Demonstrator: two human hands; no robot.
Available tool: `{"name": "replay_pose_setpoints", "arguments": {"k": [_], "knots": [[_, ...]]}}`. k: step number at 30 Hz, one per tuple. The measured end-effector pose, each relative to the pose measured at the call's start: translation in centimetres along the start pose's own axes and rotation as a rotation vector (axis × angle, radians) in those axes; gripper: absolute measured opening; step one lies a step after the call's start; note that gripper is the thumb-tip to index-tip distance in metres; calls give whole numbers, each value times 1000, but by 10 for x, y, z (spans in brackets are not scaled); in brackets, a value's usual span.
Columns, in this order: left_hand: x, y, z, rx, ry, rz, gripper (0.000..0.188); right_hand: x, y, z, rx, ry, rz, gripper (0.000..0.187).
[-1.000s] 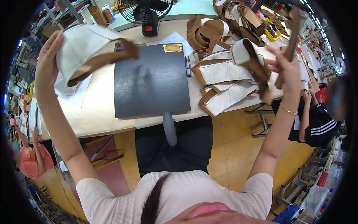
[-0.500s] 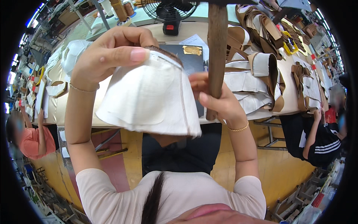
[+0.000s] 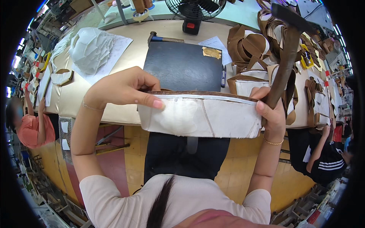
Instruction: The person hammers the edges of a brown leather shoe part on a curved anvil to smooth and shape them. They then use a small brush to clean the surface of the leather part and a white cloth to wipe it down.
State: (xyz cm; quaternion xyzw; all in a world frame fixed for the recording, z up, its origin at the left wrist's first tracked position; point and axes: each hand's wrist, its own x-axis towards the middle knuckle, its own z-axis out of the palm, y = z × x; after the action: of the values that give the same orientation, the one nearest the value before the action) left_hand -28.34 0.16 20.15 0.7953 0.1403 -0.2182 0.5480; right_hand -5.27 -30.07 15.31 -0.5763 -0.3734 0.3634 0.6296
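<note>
"How would that curved white band with brown edging (image 3: pixel 194 117) handle?"

"Light and bendable, I'd judge; grip its rim near both ends. It's mid-frame: the left hand (image 3: pixel 123 89) pinches the upper rim, the right hand (image 3: pixel 273 116) its right end plus a wooden-handled, dark-headed hammer (image 3: pixel 284 66)."

"Beyond?"

"A cream surface (image 3: pixel 118 112), flat black slab (image 3: pixel 182 62) upper centre; yellow tiled floor (image 3: pixel 243 163) below."

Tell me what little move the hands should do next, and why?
Maybe lower the white and brown piece onto the dark board: left hand and right hand hold it up in front of that board, and the right also grips a hammer.
</note>
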Motion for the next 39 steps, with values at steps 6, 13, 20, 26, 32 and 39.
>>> {"name": "replay_pose_setpoints", "arguments": {"k": [6,13,20,26,32,39], "knots": [[8,-43,18,100,141,315,39,-1,-3,-3,-104,28,-90,32],[-34,-53,14,-135,193,83,29,-1,-2,5,-126,-11,-41,24],[23,-102,3,90,414,-7,34,66,55,14,-575,186,141,18],[78,-156,10,210,650,-60,36,46,96,2,-736,559,-119,27],[122,-104,-10,427,592,168,38,22,77,5,-257,627,-58,47],[237,-73,29,443,319,388,33,17,110,33,-525,405,234,50]]}}
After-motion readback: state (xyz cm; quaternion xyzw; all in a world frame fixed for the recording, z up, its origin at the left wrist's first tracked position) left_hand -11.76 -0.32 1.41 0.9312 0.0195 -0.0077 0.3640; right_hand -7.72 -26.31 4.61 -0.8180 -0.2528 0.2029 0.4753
